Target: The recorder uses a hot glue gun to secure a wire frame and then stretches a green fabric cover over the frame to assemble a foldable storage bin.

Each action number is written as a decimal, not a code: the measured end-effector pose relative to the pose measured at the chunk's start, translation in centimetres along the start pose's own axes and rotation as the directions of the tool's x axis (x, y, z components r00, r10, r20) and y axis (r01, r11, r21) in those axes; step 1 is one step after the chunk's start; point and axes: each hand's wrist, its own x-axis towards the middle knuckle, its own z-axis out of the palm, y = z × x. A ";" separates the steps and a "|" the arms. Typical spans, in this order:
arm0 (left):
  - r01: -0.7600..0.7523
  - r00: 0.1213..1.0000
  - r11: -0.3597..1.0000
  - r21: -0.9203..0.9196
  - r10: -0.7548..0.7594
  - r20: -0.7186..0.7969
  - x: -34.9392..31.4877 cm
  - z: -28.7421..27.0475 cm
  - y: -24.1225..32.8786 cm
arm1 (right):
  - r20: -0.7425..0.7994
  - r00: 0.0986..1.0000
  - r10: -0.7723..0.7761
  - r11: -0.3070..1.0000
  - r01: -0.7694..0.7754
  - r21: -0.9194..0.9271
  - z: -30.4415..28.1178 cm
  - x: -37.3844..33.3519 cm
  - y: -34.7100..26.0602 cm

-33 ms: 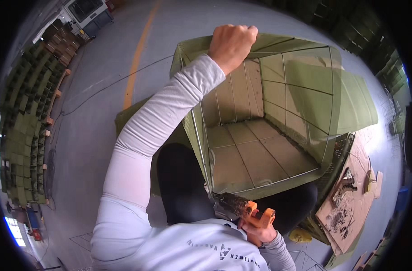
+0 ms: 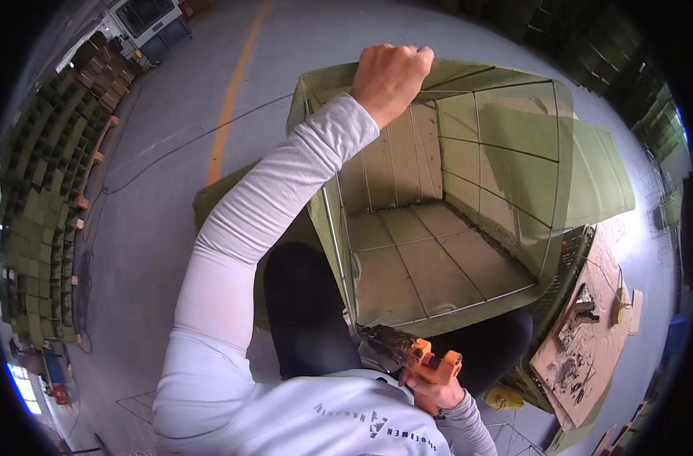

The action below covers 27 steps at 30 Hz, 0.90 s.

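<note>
A large open box of green mesh [image 2: 506, 300] over a thin wire frame stands tilted at my knees, with brown panels [image 2: 430, 262] inside. My left hand [image 2: 392, 82] reaches over its far side, fingers closed on the top rim. Low in front of my body, my right hand [image 2: 438, 391] grips an orange gun-shaped hand tool [image 2: 441, 368]. Dark, crusty residue cakes the tool's front end, whose tip is at the box's near lower corner. Part of the right-hand fingers is hidden behind the handle.
To the right lies a cardboard sheet [image 2: 552, 372] with dark scraps, near a yellow object [image 2: 504, 397]. Stacked green boxes [image 2: 35, 251] line the left side on pallets. A cable [image 2: 187, 152] crosses the grey floor by a yellow line [image 2: 232, 99].
</note>
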 end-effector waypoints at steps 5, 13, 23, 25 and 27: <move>-0.009 1.000 1.000 -0.001 0.009 -0.006 1.4 -0.1 -0.5 | -0.007 0.999 0.032 0.999 -0.031 0.017 -0.4 0.9 -0.6; -0.006 1.000 1.000 -0.003 0.006 0.014 1.4 1.0 -1.3 | -0.043 0.997 0.060 0.992 -0.055 0.109 -0.6 1.7 -1.5; 0.014 0.998 1.000 0.010 -0.015 0.065 0.6 -0.8 0.2 | -0.019 0.985 0.174 0.947 -0.162 0.278 0.5 0.4 -1.7; 0.042 0.988 0.999 0.009 -0.043 0.146 0.4 -0.7 0.1 | -0.009 0.986 0.164 0.968 -0.160 0.194 0.5 0.1 -0.6; 0.045 0.999 0.994 -0.102 -0.043 0.026 0.5 0.7 -0.8 | -0.066 0.988 0.143 0.985 -0.148 -0.085 0.4 -0.1 0.5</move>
